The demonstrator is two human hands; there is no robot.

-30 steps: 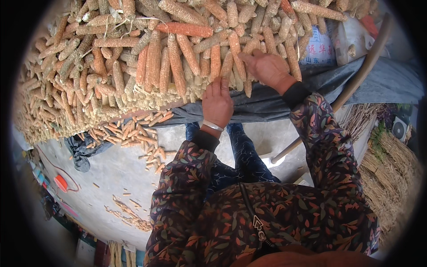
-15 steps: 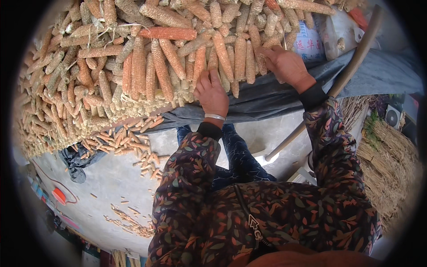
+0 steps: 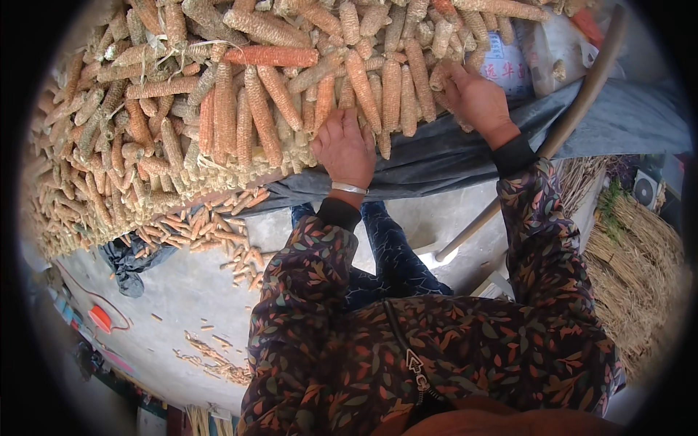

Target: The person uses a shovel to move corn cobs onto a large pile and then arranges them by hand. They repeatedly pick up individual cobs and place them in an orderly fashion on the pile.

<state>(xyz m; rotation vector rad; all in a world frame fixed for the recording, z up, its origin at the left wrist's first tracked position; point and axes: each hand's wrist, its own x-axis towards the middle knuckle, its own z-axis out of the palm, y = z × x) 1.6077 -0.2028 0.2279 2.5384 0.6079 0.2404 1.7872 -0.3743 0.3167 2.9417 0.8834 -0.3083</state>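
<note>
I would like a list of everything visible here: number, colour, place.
Piled corn cobs: countless, tan to orange-red, top, left
Loose corn cobs: many, orange, left floor
Plastic sheet: one, dark grey, below pile
Wooden pole: one, brown, right
Printed sack: one, white, upper right
Plastic bag: one, whitish, upper right
Dry stalks: many, straw-coloured, right
Crumpled plastic: one, black, left floor
Unclear object: one, orange-red, left floor
Trousers: one pair, blue, centre
Jacket: one, dark, bottom
Wristband: one, silver, left wrist
Left hand: one, bare, pile edge
Right hand: one, bare, pile edge
</note>
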